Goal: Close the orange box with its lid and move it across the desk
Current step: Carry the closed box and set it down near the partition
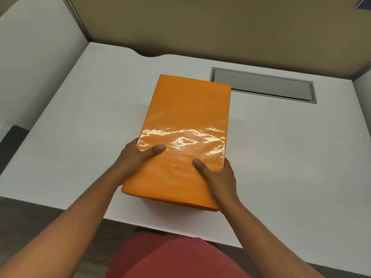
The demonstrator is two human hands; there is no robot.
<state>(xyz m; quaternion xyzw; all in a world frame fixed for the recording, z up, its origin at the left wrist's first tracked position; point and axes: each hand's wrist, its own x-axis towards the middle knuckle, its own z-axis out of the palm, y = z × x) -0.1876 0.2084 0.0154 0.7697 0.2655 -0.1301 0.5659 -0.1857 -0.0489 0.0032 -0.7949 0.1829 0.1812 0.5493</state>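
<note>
The orange box (184, 125) stands in the middle of the white desk (80, 121), with its glossy orange lid on top covering it fully. My left hand (136, 157) grips the lid's near left edge, thumb lying on the top surface and fingers hidden down the side. My right hand (218, 175) grips the near right edge the same way, thumb on top. The body of the box under the lid is almost wholly hidden from this angle.
A grey cable hatch (267, 85) is set into the desk just behind and right of the box. Partition walls (200, 27) close the desk at the back and both sides. The near desk edge runs just under my forearms.
</note>
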